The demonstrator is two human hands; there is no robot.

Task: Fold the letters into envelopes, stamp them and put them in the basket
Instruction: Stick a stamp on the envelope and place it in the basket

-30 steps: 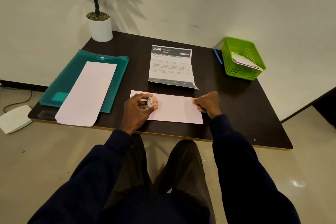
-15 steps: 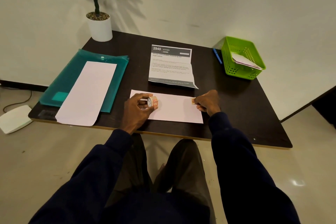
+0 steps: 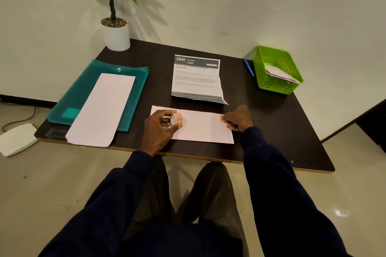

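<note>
A pale pink envelope lies flat near the front edge of the dark table. My left hand rests on its left end and grips a small roll of stamps. My right hand sits at the envelope's right end, fingertips pinching a small stamp against the paper. Behind the envelope lies a printed letter, creased and partly unfolded. The green basket at the back right holds an envelope.
A teal folder on the left carries a second pink envelope that overhangs the table's front edge. A potted plant stands at the back left corner. A blue pen lies beside the basket. A white device sits on the floor.
Barely anything differs; my right hand has shifted very slightly at the envelope's right end while still pinching the stamp. My left hand keeps hold of the stamp roll.
</note>
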